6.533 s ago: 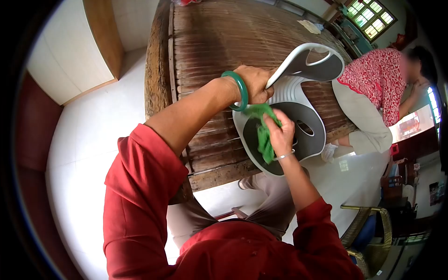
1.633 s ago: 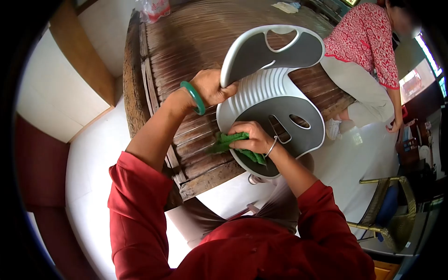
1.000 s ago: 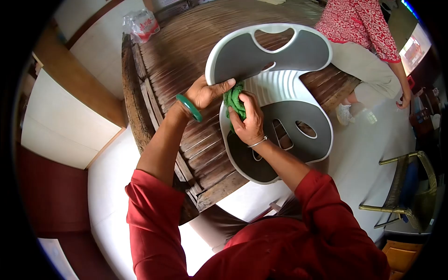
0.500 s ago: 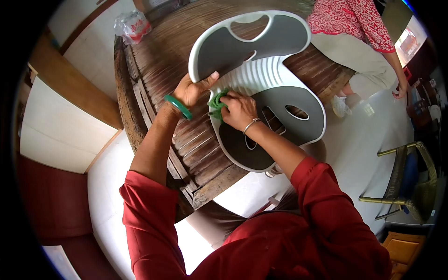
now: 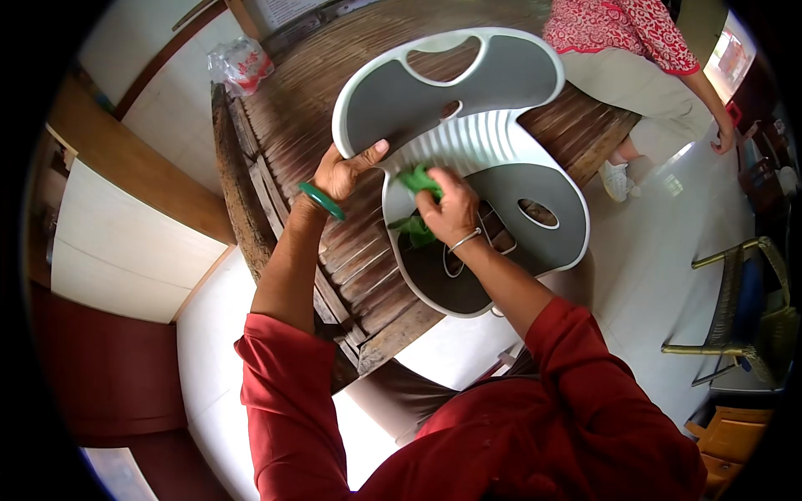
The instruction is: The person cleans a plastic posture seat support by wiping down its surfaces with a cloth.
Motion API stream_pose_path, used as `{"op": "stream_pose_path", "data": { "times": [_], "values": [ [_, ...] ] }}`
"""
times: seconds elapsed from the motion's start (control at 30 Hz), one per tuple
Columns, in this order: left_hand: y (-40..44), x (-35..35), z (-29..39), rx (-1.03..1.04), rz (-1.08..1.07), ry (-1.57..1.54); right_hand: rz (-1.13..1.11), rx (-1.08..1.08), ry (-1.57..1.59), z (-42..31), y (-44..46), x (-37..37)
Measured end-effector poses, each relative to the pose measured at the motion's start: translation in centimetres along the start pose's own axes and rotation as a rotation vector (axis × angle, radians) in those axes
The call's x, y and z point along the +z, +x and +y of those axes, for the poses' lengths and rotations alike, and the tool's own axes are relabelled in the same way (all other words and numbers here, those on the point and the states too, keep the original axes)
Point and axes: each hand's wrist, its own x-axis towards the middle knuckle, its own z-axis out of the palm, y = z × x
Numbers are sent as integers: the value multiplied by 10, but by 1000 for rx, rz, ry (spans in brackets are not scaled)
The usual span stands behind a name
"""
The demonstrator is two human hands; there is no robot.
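Apparently mid-wipe, the right hand (image 5: 452,207) clutches a cloth (image 5: 420,179) over the seat (image 5: 514,184) while the left hand (image 5: 337,175) grips the backrest (image 5: 393,100), wiped and unwiped parts indistinguishable

Lit rather brightly in the middle, with strong white light at the opening (image 5: 728,63), upper right. Burnt to white on the floor (image 5: 451,342), lower centre; shiny with glare at right. Blurred at the cloth (image 5: 415,178) and right hand (image 5: 453,204). Curved toward the edges, black in the corners.
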Motion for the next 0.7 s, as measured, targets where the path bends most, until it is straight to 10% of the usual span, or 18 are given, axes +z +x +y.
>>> {"op": "stream_pose_path", "data": {
  "times": [0.07,0.7],
  "values": [
    [-1,5,6,39,7,6,222,-148,-9,6,7,4],
    [3,3,7,-55,22,-20,-114,-171,-188,20,18,6]
  ]
}}
